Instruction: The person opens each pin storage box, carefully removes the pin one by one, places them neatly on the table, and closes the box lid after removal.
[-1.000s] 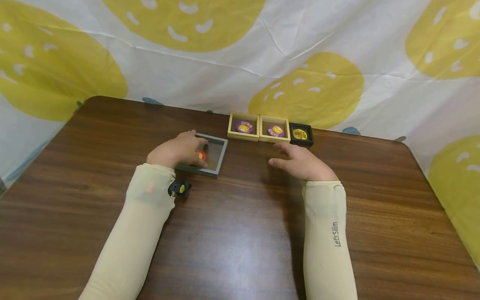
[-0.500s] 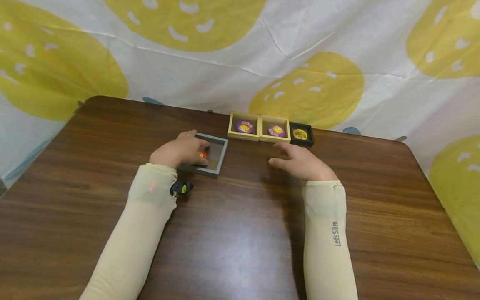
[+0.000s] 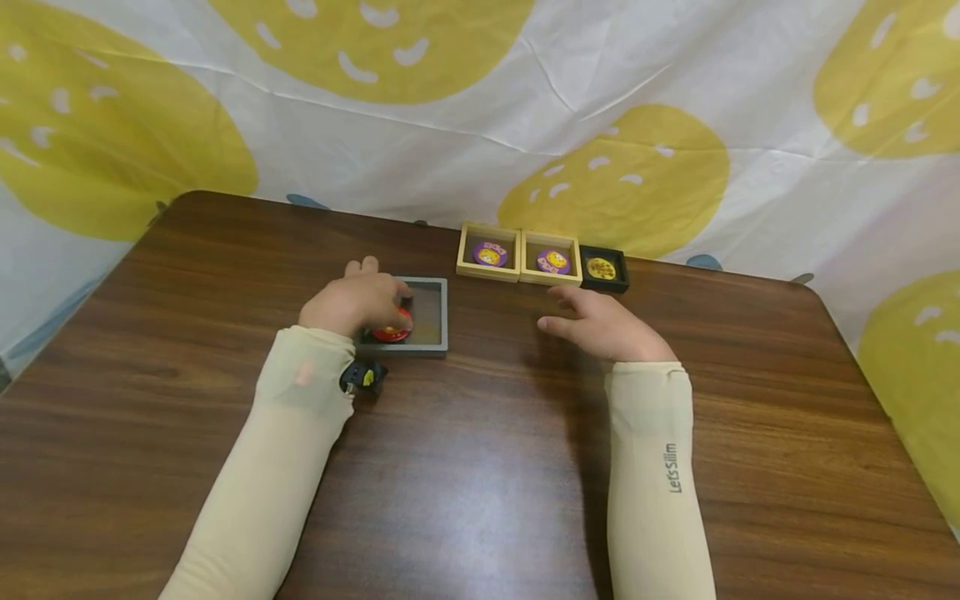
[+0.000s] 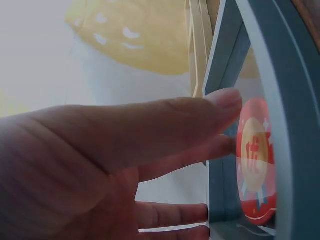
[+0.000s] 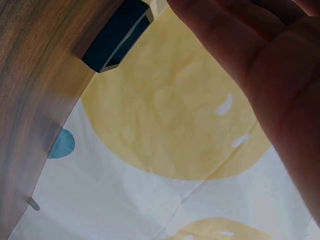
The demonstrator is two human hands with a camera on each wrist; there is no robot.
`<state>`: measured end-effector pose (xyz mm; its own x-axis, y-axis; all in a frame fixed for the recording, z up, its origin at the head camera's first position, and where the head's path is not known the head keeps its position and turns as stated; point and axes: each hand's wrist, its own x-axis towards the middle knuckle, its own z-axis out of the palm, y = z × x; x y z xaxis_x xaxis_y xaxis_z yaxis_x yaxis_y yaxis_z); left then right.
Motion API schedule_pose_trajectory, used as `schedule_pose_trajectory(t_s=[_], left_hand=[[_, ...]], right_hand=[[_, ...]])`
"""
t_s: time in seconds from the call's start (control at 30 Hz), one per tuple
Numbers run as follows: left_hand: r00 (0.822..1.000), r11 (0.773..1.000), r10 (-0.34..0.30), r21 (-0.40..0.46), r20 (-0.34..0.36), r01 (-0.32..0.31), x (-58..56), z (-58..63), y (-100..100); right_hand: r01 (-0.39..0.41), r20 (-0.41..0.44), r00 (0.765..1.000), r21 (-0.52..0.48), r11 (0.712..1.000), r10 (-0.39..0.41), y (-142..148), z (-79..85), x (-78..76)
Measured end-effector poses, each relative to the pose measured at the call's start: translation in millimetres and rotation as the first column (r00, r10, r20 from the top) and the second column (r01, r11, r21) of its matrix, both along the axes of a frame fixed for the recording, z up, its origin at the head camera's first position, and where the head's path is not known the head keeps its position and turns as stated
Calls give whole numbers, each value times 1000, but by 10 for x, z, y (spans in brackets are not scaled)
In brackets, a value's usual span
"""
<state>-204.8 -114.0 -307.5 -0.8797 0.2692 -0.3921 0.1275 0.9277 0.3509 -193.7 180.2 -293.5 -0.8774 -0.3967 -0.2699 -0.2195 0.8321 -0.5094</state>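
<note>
A grey square tray (image 3: 443,315) with a rim lies on the wooden table, left of centre. Inside it is a round red badge (image 4: 255,161) with a cream middle. My left hand (image 3: 354,302) is over the tray's left side and partly covers the badge. In the left wrist view, its thumb and fingers reach out fairly straight, tips at the tray and near the badge; exact contact is unclear. My right hand (image 3: 606,323) hovers with loosely spread fingers and holds nothing, just in front of the small boxes at the back.
Two pale wooden boxes (image 3: 520,279), each with a purple round badge, stand side by side at the table's back edge. Beside them is a smaller black box (image 3: 624,287) with a yellow disc. Behind the table (image 3: 480,467) hangs a white cloth (image 3: 420,158) with yellow shapes.
The grey tray has turned so that its edges now run squarer to the table. The red badge sits nearer the tray's front edge. My left fingers have shifted slightly; the right hand has not moved.
</note>
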Motion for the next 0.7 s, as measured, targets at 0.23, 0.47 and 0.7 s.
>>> schedule_pose_trajectory(t_s=[0.23,0.47,0.7], left_hand=[[1000,1000,1,-8,11,0,1,9,-6],[1000,1000,-1,-22,15,1,6,25,-3],[997,999,1,-34,73,1,23,52,-6]], right_hand=[[19,22,1000,-6,1000,-18,-10,1,7],[22,33,999,-11,1000,-22,-17,0,6],[24,36,999,-6,1000,-24,-18,-1,0]])
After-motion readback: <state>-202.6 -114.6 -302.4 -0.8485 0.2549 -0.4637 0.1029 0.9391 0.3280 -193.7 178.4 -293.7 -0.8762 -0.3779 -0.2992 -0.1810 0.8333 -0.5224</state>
